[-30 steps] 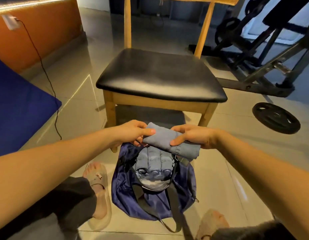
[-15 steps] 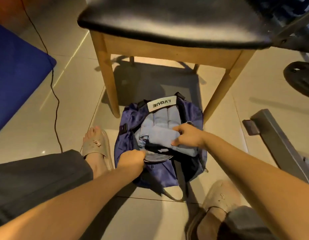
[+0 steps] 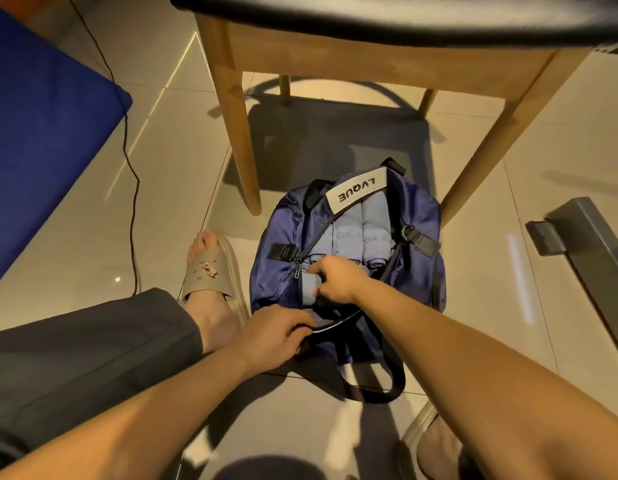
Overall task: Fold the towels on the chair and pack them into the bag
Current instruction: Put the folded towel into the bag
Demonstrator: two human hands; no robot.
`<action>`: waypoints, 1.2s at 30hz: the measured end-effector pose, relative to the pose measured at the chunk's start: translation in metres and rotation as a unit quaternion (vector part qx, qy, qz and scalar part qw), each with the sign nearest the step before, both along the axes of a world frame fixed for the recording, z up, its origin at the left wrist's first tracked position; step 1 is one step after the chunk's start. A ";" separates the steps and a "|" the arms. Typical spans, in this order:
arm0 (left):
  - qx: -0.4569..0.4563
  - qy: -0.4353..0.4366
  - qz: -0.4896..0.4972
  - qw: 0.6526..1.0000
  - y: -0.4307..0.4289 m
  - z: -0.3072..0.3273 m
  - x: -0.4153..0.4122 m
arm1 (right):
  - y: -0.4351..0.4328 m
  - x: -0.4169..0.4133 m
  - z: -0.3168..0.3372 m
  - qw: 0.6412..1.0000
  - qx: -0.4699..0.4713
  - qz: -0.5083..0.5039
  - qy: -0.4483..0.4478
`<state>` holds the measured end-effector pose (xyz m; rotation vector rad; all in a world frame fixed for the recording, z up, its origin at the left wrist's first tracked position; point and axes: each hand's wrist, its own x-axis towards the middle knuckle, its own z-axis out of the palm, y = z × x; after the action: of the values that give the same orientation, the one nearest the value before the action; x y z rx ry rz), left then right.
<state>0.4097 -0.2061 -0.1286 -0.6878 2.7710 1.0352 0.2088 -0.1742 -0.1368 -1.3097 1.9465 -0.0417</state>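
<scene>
Right hand point(image 3: 337, 284) pinching towel point(image 3: 309, 289) inside bag point(image 3: 418, 209) — left hand point(image 3: 273, 336) gripping its rim

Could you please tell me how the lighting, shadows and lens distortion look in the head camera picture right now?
Head view: warm, dim light; the chair casts a dark shadow on the floor tiles behind the bag; a small glare spot shines near the cable; wide-angle bending curves the chair seat and stretches both forearms; the right hand looks slightly motion-blurred at the fingers; the left hand is sharper.
</scene>
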 end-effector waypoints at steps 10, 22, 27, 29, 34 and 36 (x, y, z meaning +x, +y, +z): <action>0.030 -0.011 0.002 0.999 -0.011 0.014 -0.009 | 0.000 -0.015 -0.011 0.985 0.125 -0.100 -0.068; 0.007 -0.006 -0.002 1.000 -0.010 0.010 -0.012 | 0.005 -0.017 -0.033 0.925 0.119 -0.339 -0.120; -0.016 0.017 -0.002 1.000 -0.007 0.008 -0.015 | 0.004 -0.009 -0.036 0.911 0.103 -0.381 -0.118; -0.020 0.026 -0.004 0.999 -0.005 0.008 -0.016 | 0.003 -0.008 -0.037 0.934 0.096 -0.337 -0.068; -0.026 0.020 0.000 0.999 -0.010 0.007 -0.017 | 0.001 -0.016 -0.037 0.948 0.137 -0.283 -0.058; -0.024 0.020 -0.002 1.000 -0.010 0.007 -0.018 | -0.001 -0.014 -0.038 0.944 0.138 -0.291 -0.065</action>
<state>0.3918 -0.2161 -0.1212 -0.6760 2.8387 0.9953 0.1945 -0.1756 -0.1746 -0.5085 2.0703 -0.1369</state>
